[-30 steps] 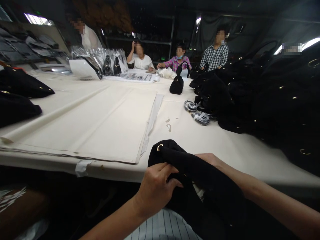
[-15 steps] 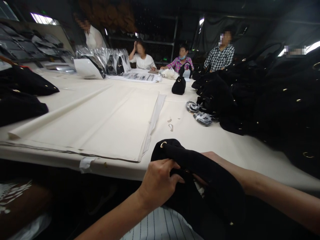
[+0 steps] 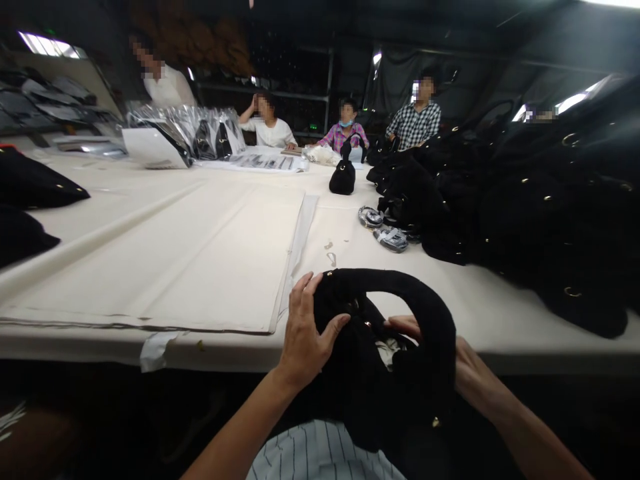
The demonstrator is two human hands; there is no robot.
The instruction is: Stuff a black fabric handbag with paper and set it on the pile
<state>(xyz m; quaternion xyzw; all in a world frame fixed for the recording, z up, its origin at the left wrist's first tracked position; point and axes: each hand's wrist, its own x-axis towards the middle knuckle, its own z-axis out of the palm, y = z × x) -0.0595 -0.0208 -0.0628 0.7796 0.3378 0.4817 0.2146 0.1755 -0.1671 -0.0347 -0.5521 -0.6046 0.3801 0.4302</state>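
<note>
A black fabric handbag (image 3: 380, 360) with a thick curved handle and small gold studs rests at the near table edge, over my lap. My left hand (image 3: 307, 330) grips its left side, fingers curled over the top and thumb pressed into the fabric. My right hand (image 3: 463, 363) reaches in from the right under the handle; its fingertips show inside the bag opening, the rest is hidden by the handle. A bit of white lining or paper shows inside the bag.
A long white table (image 3: 150, 227) carries large cream sheets (image 3: 210, 260). A big heap of black bags (image 3: 525, 207) fills the right side, with wrapped packets (image 3: 390, 237) beside it. One small black bag (image 3: 343, 177) stands mid-table. Several people sit at the far end.
The bag has turned upward so its handle arches over the opening. My left hand shifted up onto its top edge, and my right hand went inside, under the handle.
</note>
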